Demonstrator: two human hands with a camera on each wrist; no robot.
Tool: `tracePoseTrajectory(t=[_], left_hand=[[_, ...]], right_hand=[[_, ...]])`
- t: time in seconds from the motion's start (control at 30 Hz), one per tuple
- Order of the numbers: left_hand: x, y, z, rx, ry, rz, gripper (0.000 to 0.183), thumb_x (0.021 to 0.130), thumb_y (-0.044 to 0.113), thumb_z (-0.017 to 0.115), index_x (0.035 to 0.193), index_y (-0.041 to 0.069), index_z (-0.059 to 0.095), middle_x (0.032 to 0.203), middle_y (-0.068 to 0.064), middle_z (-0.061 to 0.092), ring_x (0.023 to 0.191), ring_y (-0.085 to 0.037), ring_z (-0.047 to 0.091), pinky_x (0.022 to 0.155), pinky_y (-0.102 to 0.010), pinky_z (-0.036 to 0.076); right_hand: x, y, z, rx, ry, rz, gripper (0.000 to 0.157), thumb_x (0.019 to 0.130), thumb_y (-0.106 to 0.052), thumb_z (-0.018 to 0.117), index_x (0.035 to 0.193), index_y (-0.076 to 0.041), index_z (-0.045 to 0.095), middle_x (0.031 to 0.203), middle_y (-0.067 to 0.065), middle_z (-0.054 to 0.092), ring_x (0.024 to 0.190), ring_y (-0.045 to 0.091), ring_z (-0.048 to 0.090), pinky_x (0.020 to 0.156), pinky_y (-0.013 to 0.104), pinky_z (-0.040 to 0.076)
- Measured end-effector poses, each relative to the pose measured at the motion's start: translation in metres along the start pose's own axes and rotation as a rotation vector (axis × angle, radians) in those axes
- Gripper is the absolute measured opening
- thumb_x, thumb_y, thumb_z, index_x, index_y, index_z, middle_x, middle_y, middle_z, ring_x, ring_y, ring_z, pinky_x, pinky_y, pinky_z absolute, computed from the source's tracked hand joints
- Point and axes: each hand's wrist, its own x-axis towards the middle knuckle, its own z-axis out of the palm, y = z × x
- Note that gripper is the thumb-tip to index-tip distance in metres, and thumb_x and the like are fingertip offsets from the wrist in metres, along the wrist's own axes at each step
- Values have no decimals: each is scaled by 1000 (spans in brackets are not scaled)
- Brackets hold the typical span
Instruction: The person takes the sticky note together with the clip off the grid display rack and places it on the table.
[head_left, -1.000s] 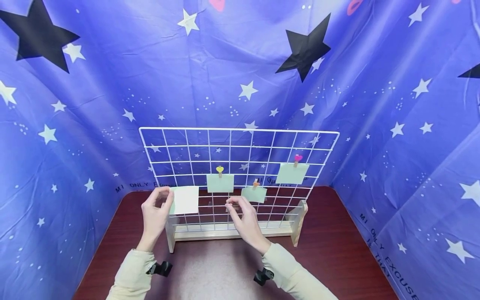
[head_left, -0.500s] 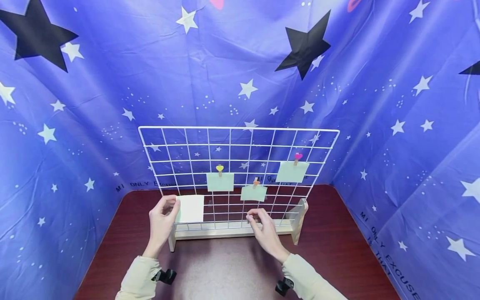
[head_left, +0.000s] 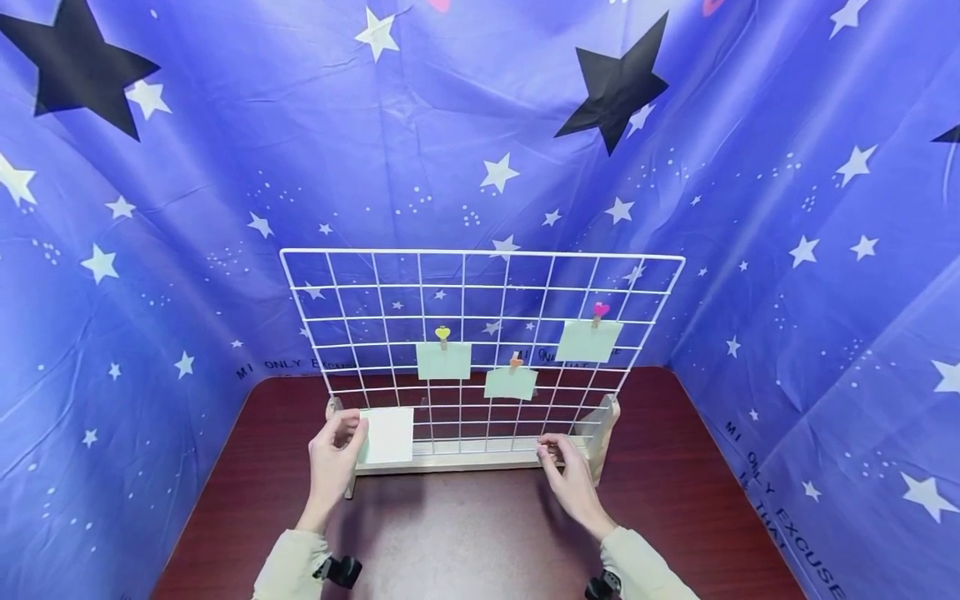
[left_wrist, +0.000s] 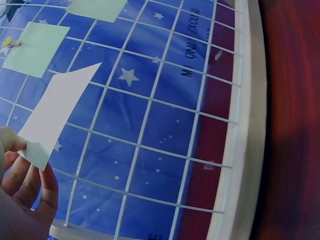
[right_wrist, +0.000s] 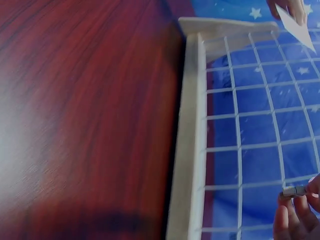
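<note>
My left hand (head_left: 333,454) pinches a pale paper note (head_left: 387,435) by its left edge, in front of the lower left of a white wire grid (head_left: 480,253). In the left wrist view the note bends slightly, its far corner pointing up. Low in front of the grid's right side, my right hand (head_left: 573,487) pinches a small wooden clothespin (right_wrist: 294,191) between thumb and fingertips. Three pale green notes hang on the grid: one under a yellow heart clothespin (head_left: 442,333), one under an orange one (head_left: 516,362), one under a pink one (head_left: 601,309).
The grid stands upright in a light wooden base (head_left: 480,461) with end feet, on a dark red wooden table (head_left: 690,483). Behind and on both sides hangs a blue cloth (head_left: 420,167) with stars. Black wrist cameras (head_left: 341,572) sit at both sleeves.
My left hand has moved down and slightly right with the paper note. My right hand has travelled right and down along the grid, holding the clothespin. The hung notes have stayed on the grid.
</note>
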Motion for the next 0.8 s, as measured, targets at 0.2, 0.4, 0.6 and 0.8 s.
tracePoseTrajectory(t=[0.2,0.4,0.6,0.8], left_hand=[[-10,-8,1,18,5,-19,8,82,-16,64,90,-14,64,72,-22,64,63,-8,58,57,-13,45],[-22,-15,3,30,-9,-33,8,82,-17,64,90,-14,63,73,-22,64,62,-11,59,56,-13,46],[-36,-21,2,73,-12,-78,8,82,-16,64,90,-14,64,75,-21,65,63,-13,60,58,-14,48],[-55,-58,2,82,-20,-139,9,83,-15,65,92,-12,65,75,-17,66,63,-8,59,58,-12,47]], right_hand=[[-11,16,-9,-32,-12,52,13,87,3,66,100,-1,64,88,2,61,75,7,54,64,26,48],[-21,28,-12,-55,6,63,16,84,7,67,97,-1,64,86,-3,59,73,6,54,60,27,48],[-33,38,-14,-62,15,88,14,84,7,67,96,-1,64,84,-3,59,72,6,53,59,22,45],[-47,49,-15,-84,5,134,13,84,7,68,93,-1,64,82,-4,58,70,4,53,58,17,44]])
